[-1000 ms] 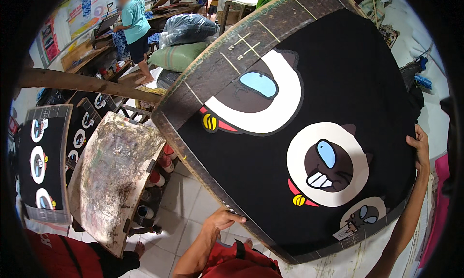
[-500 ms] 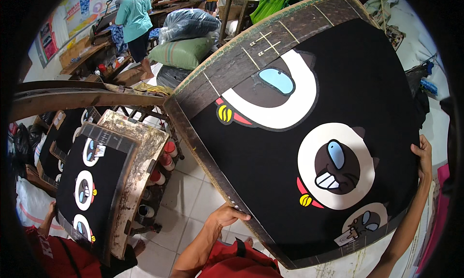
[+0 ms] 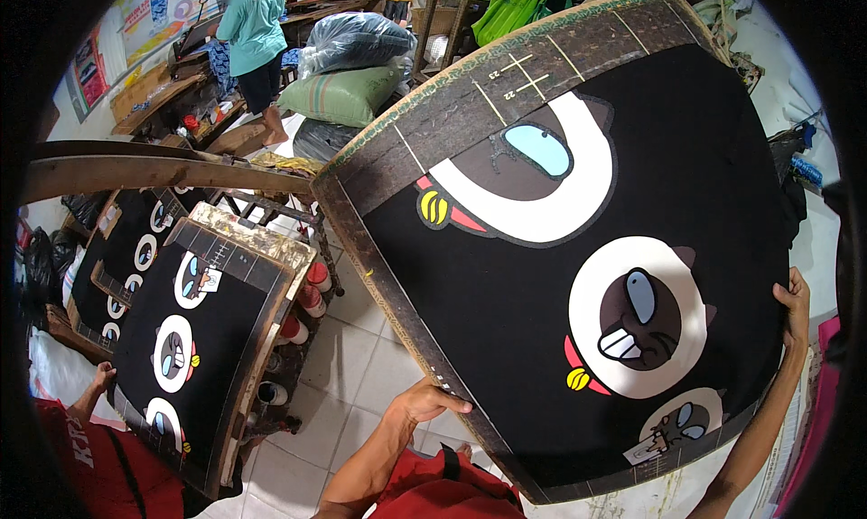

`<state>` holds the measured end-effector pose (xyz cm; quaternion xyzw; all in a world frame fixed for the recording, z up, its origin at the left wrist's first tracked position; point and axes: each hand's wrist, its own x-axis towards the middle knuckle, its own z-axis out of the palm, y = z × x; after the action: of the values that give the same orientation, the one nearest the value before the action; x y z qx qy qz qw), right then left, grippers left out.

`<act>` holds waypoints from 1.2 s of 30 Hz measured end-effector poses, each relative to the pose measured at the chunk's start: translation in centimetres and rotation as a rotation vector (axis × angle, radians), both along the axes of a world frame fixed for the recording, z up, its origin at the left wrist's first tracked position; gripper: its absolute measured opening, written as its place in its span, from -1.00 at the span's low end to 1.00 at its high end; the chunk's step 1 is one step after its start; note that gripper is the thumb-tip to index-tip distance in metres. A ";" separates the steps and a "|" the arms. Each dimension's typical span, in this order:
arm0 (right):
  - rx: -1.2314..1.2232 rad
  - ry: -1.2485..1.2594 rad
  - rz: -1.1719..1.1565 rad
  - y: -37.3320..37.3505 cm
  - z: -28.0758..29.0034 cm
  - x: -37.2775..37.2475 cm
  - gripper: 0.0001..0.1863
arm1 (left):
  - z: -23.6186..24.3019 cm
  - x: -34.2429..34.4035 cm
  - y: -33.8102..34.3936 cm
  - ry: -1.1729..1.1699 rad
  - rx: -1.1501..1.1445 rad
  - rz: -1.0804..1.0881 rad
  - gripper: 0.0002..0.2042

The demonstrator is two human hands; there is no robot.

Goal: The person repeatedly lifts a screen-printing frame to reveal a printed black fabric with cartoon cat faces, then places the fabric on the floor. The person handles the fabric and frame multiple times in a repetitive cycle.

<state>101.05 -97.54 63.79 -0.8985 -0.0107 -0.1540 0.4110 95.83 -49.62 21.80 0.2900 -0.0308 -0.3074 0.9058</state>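
- Two bare hands are gripping one big printing board (image 3: 578, 248) in the head view, a dark wooden panel with black cloth stretched over it, filling the right and centre of the scene and tilted up off the floor.
- Left hand (image 3: 432, 400) is clamping the board's near-left edge, fingers curling over the rim and thumb underneath, closed firmly on the wood; I judge it is carrying the low side of the weight.
- Right hand (image 3: 795, 304) is hooking over the right edge, fingers wrapped round the rim and mostly hidden behind it, so the wide spread of the arms is steadying a panel too broad for one grip.
- Cartoon cat-face prints (image 3: 643, 319) are sitting on the cloth, white rings with brown faces, one far, one near, a smaller one at the near corner; the hands are staying on bare wood, probably to keep off the print.
- Second printed board (image 3: 209, 338) is leaning on a rack at the left, with another person's hand (image 3: 101, 376) touching its near-left edge.
- Paint pots (image 3: 312, 280) are standing on the tiled floor (image 3: 361, 375) just beside that rack, between the two boards.
- Someone in a teal shirt (image 3: 255, 23) is standing far left by stuffed sacks (image 3: 348, 93).
- Against the earlier frames, the held board is lying slightly flatter and further right, and the left board has turned from its bare stained back to its printed face and settled on the rack.
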 end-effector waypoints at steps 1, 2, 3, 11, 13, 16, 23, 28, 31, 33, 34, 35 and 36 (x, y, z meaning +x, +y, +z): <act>0.008 0.010 0.007 0.0 0.0 0.0 -0.68 | -0.1 0.0 0.0 0.008 0.027 -0.014 -0.72; 0.016 0.020 0.013 0.0 0.0 0.0 -0.67 | -0.2 0.1 0.1 -0.019 0.038 -0.047 -0.70; 0.015 0.011 0.007 0.1 -0.1 0.0 -0.67 | -0.2 0.1 0.1 -0.017 0.131 -0.074 -0.68; 0.097 0.001 0.054 -0.2 -0.9 0.2 -0.70 | 0.4 -0.3 1.0 -0.028 0.150 -0.089 -0.68; 0.126 0.012 0.027 -0.3 -0.9 0.2 -0.71 | 0.8 -0.6 1.1 -0.041 0.179 -0.066 -0.64; 0.142 -0.007 0.008 -0.5 -0.8 0.1 -0.75 | 1.5 -0.6 1.4 -0.023 0.005 0.058 -0.58; 0.177 -0.028 -0.026 -1.0 -0.8 -1.4 -0.76 | 5.7 4.1 5.6 -0.065 -0.139 0.555 -0.60; 0.266 -0.053 -0.015 -0.6 -1.7 -2.5 -0.74 | 10.8 5.7 6.3 0.000 -0.014 0.821 -0.73; 0.291 -0.074 -0.026 -0.4 -2.2 -2.9 -0.75 | 12.8 5.8 6.0 -0.059 0.076 0.871 -0.78; 0.291 -0.091 -0.020 -0.6 -2.5 -3.2 -0.75 | 13.6 5.8 5.8 -0.024 0.084 0.891 -0.81; 0.301 -0.093 -0.028 -0.7 -2.5 -3.3 -0.75 | 13.9 5.9 5.7 0.008 0.110 0.899 -0.82; 0.311 -0.090 -0.023 -0.9 -2.7 -3.3 -0.75 | 14.2 5.9 5.7 0.048 0.124 0.906 -0.86; 0.322 -0.083 -0.003 -1.0 -2.8 -3.5 -0.75 | 14.4 5.9 5.7 -0.002 0.100 0.900 -0.86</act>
<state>97.53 -98.56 60.98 -0.8139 -0.0014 -0.1915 0.5485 101.74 -43.93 36.17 0.3183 0.1126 0.1162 0.9341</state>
